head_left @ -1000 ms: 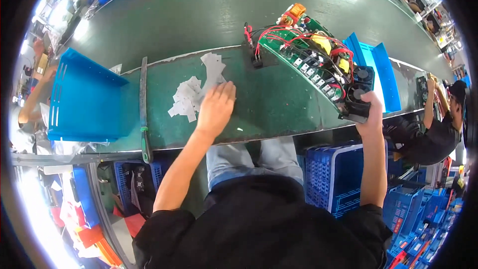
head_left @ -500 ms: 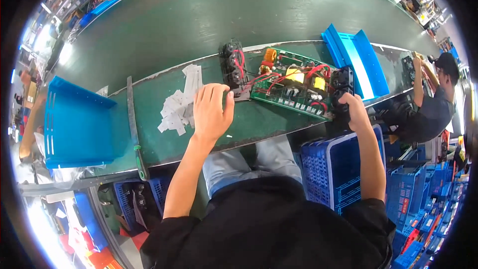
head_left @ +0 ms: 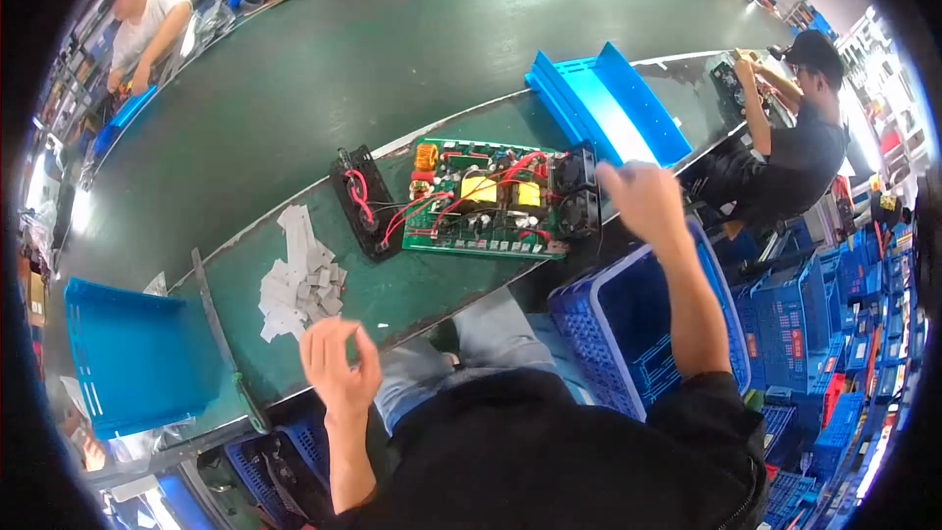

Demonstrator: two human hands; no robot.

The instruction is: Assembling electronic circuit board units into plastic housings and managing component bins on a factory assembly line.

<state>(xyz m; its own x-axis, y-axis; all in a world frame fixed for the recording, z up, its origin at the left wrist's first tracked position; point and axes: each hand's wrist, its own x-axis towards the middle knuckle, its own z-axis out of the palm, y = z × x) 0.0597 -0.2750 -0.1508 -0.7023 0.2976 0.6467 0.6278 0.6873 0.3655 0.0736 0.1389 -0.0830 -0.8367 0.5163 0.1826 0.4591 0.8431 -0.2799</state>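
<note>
My left hand (head_left: 339,365) hovers over the bench's front edge, fingers bent and thumb apart, with nothing in it. Close by lies a pile of pale grey cut pieces (head_left: 301,285). My right hand (head_left: 646,204) is beside the right end of a green circuit board (head_left: 491,240); its fingers are blurred, and I cannot tell whether they touch anything. Two black fans (head_left: 579,191) stand at that end of the board. Red and black wires run from the board to a black fan panel (head_left: 363,204) lying at its left.
Blue metal covers stand at the far right (head_left: 613,103) and at the left (head_left: 137,358). A long blade with a green handle (head_left: 247,402) lies by the left cover. A blue crate (head_left: 589,319) is below the bench edge. Co-workers sit at right (head_left: 800,137) and far left (head_left: 152,25).
The board has turned nearly level with the bench, and the fan panel has shifted with it. My left hand has drawn back from the fan panel toward me. The right hand has come off the fans.
</note>
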